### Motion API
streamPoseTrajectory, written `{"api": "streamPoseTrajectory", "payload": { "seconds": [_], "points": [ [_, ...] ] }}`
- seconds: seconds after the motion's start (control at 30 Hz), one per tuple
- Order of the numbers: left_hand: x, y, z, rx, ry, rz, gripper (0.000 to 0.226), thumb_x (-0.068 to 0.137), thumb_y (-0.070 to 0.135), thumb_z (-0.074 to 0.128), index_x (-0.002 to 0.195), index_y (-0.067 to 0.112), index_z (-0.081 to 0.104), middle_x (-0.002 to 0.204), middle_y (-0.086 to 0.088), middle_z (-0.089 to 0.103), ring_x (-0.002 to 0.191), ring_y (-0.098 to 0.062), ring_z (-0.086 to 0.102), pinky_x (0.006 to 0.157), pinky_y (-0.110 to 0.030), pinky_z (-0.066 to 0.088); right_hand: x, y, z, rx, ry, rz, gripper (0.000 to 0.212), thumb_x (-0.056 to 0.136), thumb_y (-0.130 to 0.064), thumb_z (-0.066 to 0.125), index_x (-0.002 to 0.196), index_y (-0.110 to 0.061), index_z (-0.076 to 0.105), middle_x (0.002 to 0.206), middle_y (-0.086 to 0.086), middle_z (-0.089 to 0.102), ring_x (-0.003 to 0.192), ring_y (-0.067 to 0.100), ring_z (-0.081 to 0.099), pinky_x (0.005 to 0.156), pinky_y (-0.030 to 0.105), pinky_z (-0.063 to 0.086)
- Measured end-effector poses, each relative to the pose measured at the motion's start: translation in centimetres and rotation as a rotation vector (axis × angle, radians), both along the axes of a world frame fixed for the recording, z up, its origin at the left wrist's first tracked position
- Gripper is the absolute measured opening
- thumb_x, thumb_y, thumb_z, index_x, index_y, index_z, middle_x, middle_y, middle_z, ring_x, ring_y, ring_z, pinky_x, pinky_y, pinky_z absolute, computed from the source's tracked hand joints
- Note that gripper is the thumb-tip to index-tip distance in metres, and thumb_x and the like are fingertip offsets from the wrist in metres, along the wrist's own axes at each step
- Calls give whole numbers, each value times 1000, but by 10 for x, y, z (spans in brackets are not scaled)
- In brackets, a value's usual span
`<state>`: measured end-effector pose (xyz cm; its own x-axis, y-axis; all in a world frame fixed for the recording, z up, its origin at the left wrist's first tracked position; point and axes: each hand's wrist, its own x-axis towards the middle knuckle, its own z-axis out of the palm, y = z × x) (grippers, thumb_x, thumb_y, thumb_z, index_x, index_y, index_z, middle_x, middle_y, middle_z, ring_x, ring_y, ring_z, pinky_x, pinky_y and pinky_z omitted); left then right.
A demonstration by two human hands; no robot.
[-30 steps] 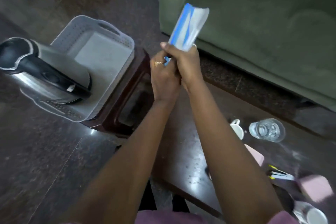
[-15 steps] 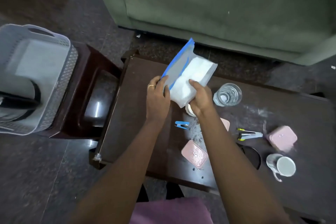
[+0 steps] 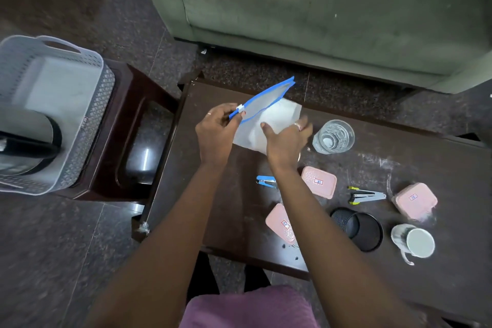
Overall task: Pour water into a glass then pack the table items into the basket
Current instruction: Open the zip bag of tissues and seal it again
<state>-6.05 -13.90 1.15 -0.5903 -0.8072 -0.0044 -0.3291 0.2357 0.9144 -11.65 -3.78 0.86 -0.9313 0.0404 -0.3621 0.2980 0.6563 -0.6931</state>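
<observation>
Both hands hold a clear zip pouch [image 3: 262, 112] with a blue edge and white contents above the dark table [image 3: 218, 194]. My left hand [image 3: 217, 130] pinches its white zipper slider at the blue corner. My right hand [image 3: 286, 138] grips the pouch's lower right side. A glass [image 3: 333, 136] with water stands just right of my right hand. The grey basket [image 3: 87, 114] sits on a stool at the left, with the steel kettle [image 3: 26, 141] lying in it.
On the table lie a blue stapler [image 3: 265, 182], three pink boxes [image 3: 319, 185] [image 3: 281, 222] [image 3: 415, 201], a yellow-tipped stapler [image 3: 367, 196], a black mesh cup [image 3: 358, 228] and a white mug [image 3: 414, 242]. A green sofa [image 3: 319, 8] stands behind the table.
The view swung from the basket back over the table. The pouch came down from upright to a flatter tilt near the table, and my left hand shifted to its zipper slider.
</observation>
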Motion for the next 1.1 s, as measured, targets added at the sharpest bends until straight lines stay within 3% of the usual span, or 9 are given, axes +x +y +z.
{"api": "streamPoseTrajectory", "payload": {
  "seconds": [0.1,0.2,0.27,0.37,0.47,0.57,0.67,0.9,1.1],
  "points": [
    [3,-9,4,-13,19,-52,15,77,10,73,92,7,74,91,-2,72,82,0,66,77,-14,51,-8,-11,20,-98,388,351,54,87,-17,59,137,-9,40,150,14,27,138,28,25,114,33,19],
    [5,-18,7,63,42,-54,21,76,11,75,96,9,75,90,1,72,74,14,62,73,-6,47,-14,-23,33,-168,476,744,37,91,-7,50,128,-10,53,143,10,43,137,28,30,113,38,18],
    [6,-23,10,92,63,-53,20,74,10,76,95,11,74,87,5,72,74,13,63,73,-7,49,-18,-28,35,-111,467,842,28,92,-9,50,118,-10,62,131,8,57,133,26,38,112,40,15],
    [10,-31,13,131,102,-35,15,75,11,74,88,18,71,80,14,70,73,6,65,72,-12,51,-25,-32,42,-116,471,822,17,88,-14,57,98,-8,70,101,9,70,110,27,56,106,46,28],
    [17,-36,14,96,130,-38,7,84,12,65,89,12,69,81,12,68,75,8,63,73,-13,49,-27,-42,43,-119,503,832,12,86,-11,58,90,-7,68,90,10,68,95,29,60,95,48,38],
    [24,-33,17,31,152,-139,21,87,13,58,107,9,63,99,1,67,92,2,62,85,-19,49,-26,-51,41,-153,456,790,8,87,-7,55,87,-7,63,85,9,64,84,27,58,86,43,43],
    [23,-29,15,-31,113,-240,41,79,0,65,119,4,56,114,-4,62,108,-9,58,98,-23,44,-28,-52,39,-189,378,756,7,87,-4,52,85,-5,59,83,9,59,77,24,54,75,39,44],
    [8,-37,10,54,78,-39,9,84,10,63,93,9,67,82,19,64,77,13,58,74,-5,43,-25,-46,35,-247,243,821,10,88,-12,57,96,-12,62,85,-3,58,81,13,53,72,24,39],
    [6,-34,6,36,99,69,9,85,11,61,90,6,67,75,22,59,69,16,54,68,-3,40,-29,-38,29,-146,309,761,13,83,-14,62,94,-12,68,93,5,69,90,25,60,79,39,48]
  ]
}}
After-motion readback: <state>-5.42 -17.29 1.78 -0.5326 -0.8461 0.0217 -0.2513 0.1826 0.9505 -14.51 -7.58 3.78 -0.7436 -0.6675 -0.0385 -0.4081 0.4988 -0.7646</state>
